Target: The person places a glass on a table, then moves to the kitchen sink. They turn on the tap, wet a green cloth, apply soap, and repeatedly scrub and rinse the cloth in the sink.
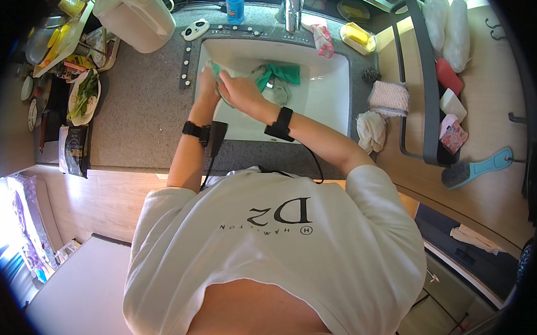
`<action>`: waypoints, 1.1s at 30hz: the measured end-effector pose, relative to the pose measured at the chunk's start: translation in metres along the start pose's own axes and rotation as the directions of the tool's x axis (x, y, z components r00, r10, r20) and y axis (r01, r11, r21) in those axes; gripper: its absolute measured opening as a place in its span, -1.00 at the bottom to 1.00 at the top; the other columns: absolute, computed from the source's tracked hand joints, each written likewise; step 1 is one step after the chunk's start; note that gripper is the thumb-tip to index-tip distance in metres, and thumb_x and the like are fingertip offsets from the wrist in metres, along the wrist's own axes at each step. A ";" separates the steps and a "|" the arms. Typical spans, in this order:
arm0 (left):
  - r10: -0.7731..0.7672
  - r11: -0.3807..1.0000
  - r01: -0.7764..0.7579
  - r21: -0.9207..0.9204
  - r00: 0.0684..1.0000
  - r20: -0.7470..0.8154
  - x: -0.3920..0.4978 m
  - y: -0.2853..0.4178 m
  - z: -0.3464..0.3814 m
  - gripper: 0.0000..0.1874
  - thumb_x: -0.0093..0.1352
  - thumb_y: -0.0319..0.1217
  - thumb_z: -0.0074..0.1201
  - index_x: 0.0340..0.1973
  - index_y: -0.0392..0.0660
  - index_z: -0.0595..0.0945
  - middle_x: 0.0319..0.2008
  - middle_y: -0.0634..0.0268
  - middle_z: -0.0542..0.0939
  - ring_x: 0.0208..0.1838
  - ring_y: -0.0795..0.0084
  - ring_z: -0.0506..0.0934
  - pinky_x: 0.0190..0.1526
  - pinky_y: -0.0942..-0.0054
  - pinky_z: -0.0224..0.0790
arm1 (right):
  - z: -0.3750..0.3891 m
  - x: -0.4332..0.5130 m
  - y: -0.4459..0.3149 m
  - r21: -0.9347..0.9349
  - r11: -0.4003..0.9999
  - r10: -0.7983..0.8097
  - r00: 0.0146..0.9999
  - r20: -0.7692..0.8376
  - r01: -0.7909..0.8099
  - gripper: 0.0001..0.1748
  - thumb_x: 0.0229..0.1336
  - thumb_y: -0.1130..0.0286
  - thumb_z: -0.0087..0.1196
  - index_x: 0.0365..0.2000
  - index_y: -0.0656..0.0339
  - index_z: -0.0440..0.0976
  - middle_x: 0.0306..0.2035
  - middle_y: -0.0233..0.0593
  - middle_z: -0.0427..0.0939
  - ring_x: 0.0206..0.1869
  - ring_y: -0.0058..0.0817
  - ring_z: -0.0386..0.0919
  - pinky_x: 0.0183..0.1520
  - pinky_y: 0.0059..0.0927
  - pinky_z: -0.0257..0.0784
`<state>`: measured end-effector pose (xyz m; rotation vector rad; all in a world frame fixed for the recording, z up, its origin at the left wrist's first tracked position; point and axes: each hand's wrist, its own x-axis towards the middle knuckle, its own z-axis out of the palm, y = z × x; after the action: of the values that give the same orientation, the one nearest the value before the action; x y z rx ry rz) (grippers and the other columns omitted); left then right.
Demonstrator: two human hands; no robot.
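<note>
My left hand (208, 83) and my right hand (242, 93) are close together over the left part of a white sink (318, 118). Both grip a small green cloth (216, 69), mostly hidden by the fingers; a strip of it shows between and below them. To the right of my hands, a bunched green cloth (286, 73) lies on the sink floor. Greyish wet fabric (280, 94) is heaped against it. The chrome faucet (293, 11) stands behind the sink.
On the left counter are a white electric kettle (133, 15) and a plate of leafy greens (85, 96). A blue bottle (234, 6), a pink-and-white cloth (323, 39) and a yellow soap dish (357, 38) line the back. A folded towel (389, 98) and crumpled cloth (371, 130) lie right.
</note>
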<state>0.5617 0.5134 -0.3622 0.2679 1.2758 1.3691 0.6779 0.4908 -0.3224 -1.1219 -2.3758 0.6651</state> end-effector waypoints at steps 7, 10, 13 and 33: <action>-0.036 0.994 0.059 -0.094 0.973 0.229 -0.023 0.030 -0.001 -0.79 0.35 -0.22 -0.18 -0.32 -0.09 0.41 -0.48 0.39 0.39 -0.43 0.57 0.38 -0.41 0.54 0.26 | -0.016 -0.003 0.009 0.330 0.943 0.134 0.944 -0.301 -0.028 -0.83 0.12 0.35 -0.11 -0.36 0.24 0.25 -0.65 0.01 0.37 -0.59 -0.06 0.38 -0.57 -0.21 0.19; 0.033 0.988 0.029 -0.150 0.919 0.394 -0.032 0.033 0.004 -0.83 0.33 -0.26 -0.12 -0.32 -0.09 0.40 -0.44 0.39 0.40 -0.38 0.59 0.38 -0.33 0.62 0.24 | -0.026 -0.002 0.014 0.452 0.884 0.299 0.886 -0.355 -0.117 -0.82 0.14 0.32 -0.12 -0.37 0.24 0.24 -0.65 0.00 0.36 -0.58 -0.07 0.36 -0.55 -0.23 0.20; 0.122 0.992 -0.105 -0.063 0.876 0.466 -0.038 0.025 0.011 -0.88 0.31 -0.36 -0.08 -0.31 -0.10 0.40 -0.40 0.40 0.41 -0.34 0.62 0.38 -0.30 0.65 0.22 | -0.030 -0.004 0.010 0.544 0.819 0.410 0.849 -0.333 -0.183 -0.82 0.14 0.33 -0.11 -0.38 0.24 0.24 -0.66 0.00 0.35 -0.61 -0.10 0.36 -0.57 -0.27 0.20; 0.251 0.915 -0.299 0.272 0.948 0.198 -0.060 0.002 0.031 -0.53 0.37 -0.13 -0.30 -0.10 -0.34 0.39 -0.27 0.22 0.43 -0.23 0.53 0.36 -0.25 0.56 0.24 | -0.026 0.030 0.009 0.025 0.985 0.163 0.870 -0.466 -0.171 -0.83 0.09 0.32 -0.13 -0.39 0.20 0.21 -0.68 -0.02 0.41 -0.59 -0.03 0.40 -0.58 -0.06 0.24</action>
<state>0.6019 0.4812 -0.3187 0.7797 1.3442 1.3536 0.6798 0.5259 -0.3019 -1.3340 -1.8913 0.3707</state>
